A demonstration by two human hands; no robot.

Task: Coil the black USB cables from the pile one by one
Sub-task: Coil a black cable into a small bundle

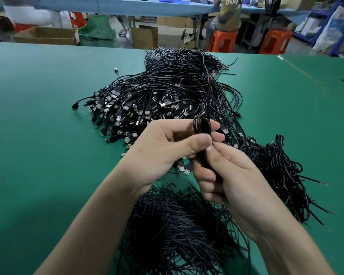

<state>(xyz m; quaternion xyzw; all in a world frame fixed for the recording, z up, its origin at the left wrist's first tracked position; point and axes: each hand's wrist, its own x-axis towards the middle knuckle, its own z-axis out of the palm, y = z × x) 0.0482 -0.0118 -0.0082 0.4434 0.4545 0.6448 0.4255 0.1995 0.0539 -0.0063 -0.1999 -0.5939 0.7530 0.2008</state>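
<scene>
Hands above the green tabletop (48, 100): left hand (167, 147) and right hand (232, 175) both pinch one coiled black cable (202, 127); the cable pile (157, 96) lies toward the far edge.

both hands (197, 153) grip coiled cable (204, 135) above pile (167, 96)

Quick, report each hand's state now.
Left hand: pinching the coiled black cable near its top loop.
Right hand: gripping the same cable lower down.

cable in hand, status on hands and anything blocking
Left hand, right hand both grip the looped cable. Free end sticks up. Pile behind, nothing blocking.
</scene>
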